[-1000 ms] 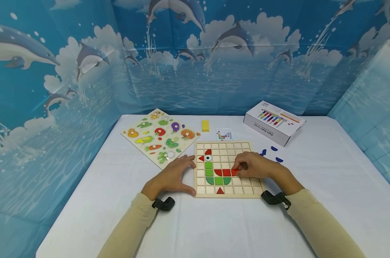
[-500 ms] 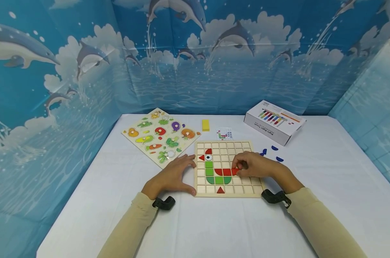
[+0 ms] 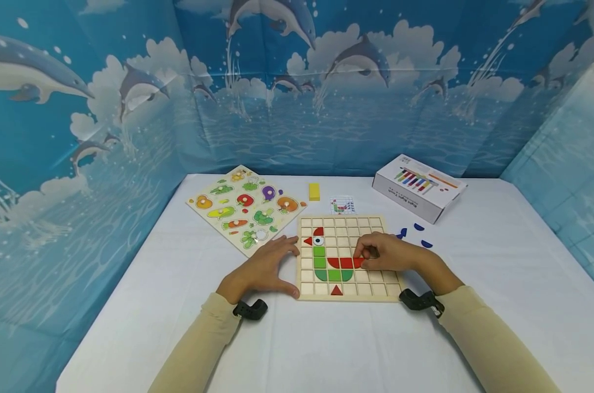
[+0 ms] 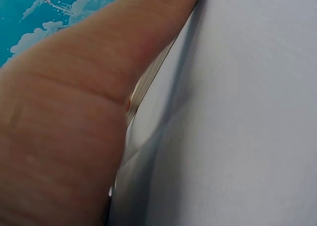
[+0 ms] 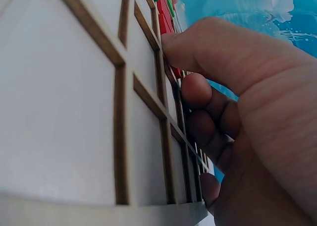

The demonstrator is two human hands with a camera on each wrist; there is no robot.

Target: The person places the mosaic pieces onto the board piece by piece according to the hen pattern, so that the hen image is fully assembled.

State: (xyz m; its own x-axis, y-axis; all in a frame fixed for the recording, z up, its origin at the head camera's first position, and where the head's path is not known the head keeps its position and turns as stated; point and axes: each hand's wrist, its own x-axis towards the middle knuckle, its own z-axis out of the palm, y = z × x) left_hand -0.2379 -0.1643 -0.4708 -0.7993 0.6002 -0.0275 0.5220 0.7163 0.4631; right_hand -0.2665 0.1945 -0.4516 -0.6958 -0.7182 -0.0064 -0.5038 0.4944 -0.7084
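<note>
A wooden grid board (image 3: 363, 290) lies on the table with coloured pieces in its cells. My left hand (image 3: 264, 269) rests at its left edge, thumb at the near corner and fingers spread along the side. With thumb and fingertips, my right hand (image 3: 392, 252) pinches a red piece (image 3: 358, 263) at the right end of the red row; the fingers partly hide it. Beside it are a red square (image 3: 346, 263) and a red quarter-round piece (image 3: 333, 263). Green pieces (image 3: 319, 262), a round eye piece (image 3: 318, 240) and red triangles (image 3: 336, 291) occupy other cells.
Several blue pieces (image 3: 426, 244) lie right of the board. Behind it are a small pattern card (image 3: 343, 204) and a yellow block (image 3: 314, 191). A vegetable puzzle board (image 3: 235, 210) lies back left, and a white box (image 3: 414, 188) back right.
</note>
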